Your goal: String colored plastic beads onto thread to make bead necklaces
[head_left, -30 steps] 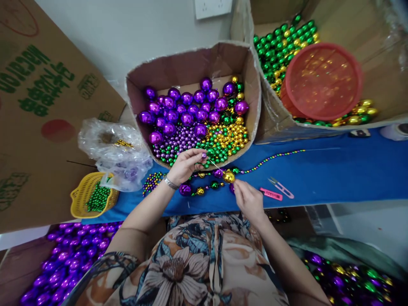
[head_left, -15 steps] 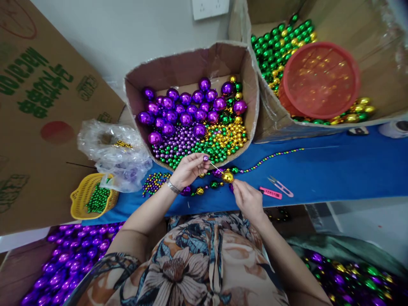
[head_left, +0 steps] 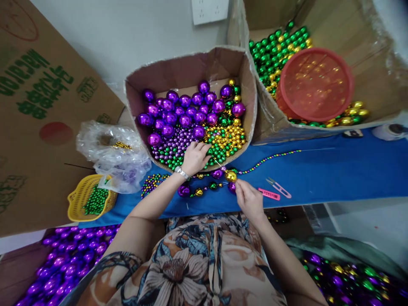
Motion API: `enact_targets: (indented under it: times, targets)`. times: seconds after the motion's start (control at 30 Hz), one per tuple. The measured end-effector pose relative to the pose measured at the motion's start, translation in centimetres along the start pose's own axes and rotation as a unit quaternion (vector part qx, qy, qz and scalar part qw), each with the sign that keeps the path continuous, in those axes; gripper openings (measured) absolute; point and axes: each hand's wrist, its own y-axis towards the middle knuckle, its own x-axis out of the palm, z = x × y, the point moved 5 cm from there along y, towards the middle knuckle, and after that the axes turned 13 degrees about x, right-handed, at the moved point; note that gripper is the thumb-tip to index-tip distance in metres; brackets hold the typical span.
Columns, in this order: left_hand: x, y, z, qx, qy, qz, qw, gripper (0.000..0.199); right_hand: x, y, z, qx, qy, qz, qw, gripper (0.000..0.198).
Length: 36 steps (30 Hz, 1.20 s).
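My left hand [head_left: 195, 160] reaches over the front rim of a cardboard box [head_left: 188, 63]. Its fingers are bent and apart, with their tips at small green beads [head_left: 219, 152]. My right hand [head_left: 250, 199] pinches a thin needle [head_left: 218, 163] just behind a big gold bead [head_left: 230, 175]. A small purple bead [head_left: 223, 168] sits on the needle ahead of the gold one. Below lie strung beads in purple, green and gold, among them a green bead [head_left: 213, 185]. Larger purple balls [head_left: 185, 100] fill the back of the box.
A yellow basket [head_left: 75, 204] with green beads and a clear plastic bag [head_left: 92, 138] are at left. Pink snips [head_left: 280, 188] and a pink cutter [head_left: 269, 194] lie on the blue cloth [head_left: 318, 178]. A red bowl [head_left: 318, 85] stands in another box at right.
My left hand has moved up and forward from the needle tip into the bead box. The small purple bead it held is now on the needle. My right hand has barely moved.
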Motion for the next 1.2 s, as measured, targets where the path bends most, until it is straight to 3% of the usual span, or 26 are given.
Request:
enact_targets:
  times: [0.07, 0.13, 0.2, 0.27, 0.3, 0.37, 0.57, 1.03, 1.13, 1.2]
  targets:
    - [-0.3, 0.0, -0.1, -0.026, -0.086, 0.045, 0.995, 0.038, -0.2, 0.0, 0.1, 0.005, -0.004, 0.005, 1.0, 0.023]
    - [-0.5, -0.4, -0.3, -0.081, -0.26, 0.091, 0.958, 0.039, -0.3, 0.1, 0.2, 0.005, -0.006, 0.009, 1.0, 0.022]
    - [-0.3, -0.9, -0.2, -0.144, -0.46, 0.109, 0.87, 0.04, -0.4, 0.1, 0.1, -0.001, -0.004, 0.012, 1.0, 0.02]
    - [0.0, -1.4, 0.3, -0.189, -0.596, 0.108, 0.773, 0.042, -0.4, 0.2, 0.1, -0.006, -0.001, 0.013, 1.0, 0.019]
    - [0.1, -1.6, 0.5, -0.203, -0.633, 0.107, 0.739, 0.042, -0.3, 0.2, 0.1, -0.007, 0.001, 0.01, 1.0, 0.019]
    - [0.1, -1.9, 0.9, -0.221, -0.666, 0.108, 0.705, 0.041, -0.1, 0.2, 0.0, -0.007, 0.005, 0.004, 1.0, 0.019]
    - [0.3, -2.3, 1.3, -0.232, -0.682, 0.102, 0.686, 0.039, -0.1, 0.3, 0.2, -0.005, 0.008, 0.005, 1.0, 0.019]
    - [0.4, -2.6, 1.0, -0.247, -0.679, 0.102, 0.684, 0.04, 0.1, 0.0, 0.5, -0.003, -0.026, 0.005, 1.0, 0.02]
    - [0.3, -2.7, 1.1, -0.241, -0.673, 0.099, 0.692, 0.041, 0.2, 0.0, 0.5, 0.0, -0.029, -0.002, 1.0, 0.021]
    - [0.3, -2.8, 1.2, -0.227, -0.651, 0.092, 0.718, 0.039, 0.3, 0.1, 0.4, -0.001, -0.04, -0.006, 0.999, 0.021]
